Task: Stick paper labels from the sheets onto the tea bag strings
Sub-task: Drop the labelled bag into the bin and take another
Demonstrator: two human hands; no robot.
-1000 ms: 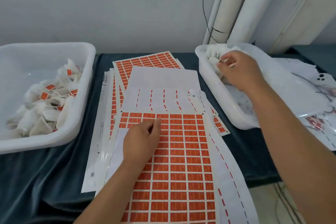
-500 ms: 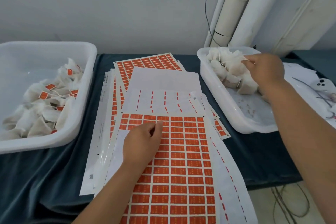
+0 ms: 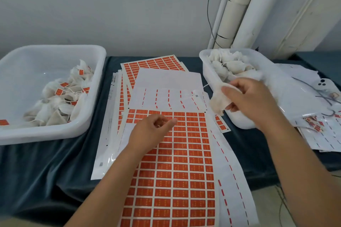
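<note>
Right hand [image 3: 252, 101]: pinches a tea bag [image 3: 218, 102] at its fingertips.
Left hand [image 3: 151, 131]: curled above the label sheet [image 3: 177, 171]; cannot tell any pinch.

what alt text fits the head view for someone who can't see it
A person's right hand holds a white tea bag at the rim of the right tub of unlabelled bags, while the left hand is over an orange label sheet. A left tub holds labelled bags.

The right hand [image 3: 252, 97] and the tea bag [image 3: 218, 102] it grips are blurred. The front label sheet [image 3: 175, 171] runs off the bottom edge; its print is unreadable.
</note>
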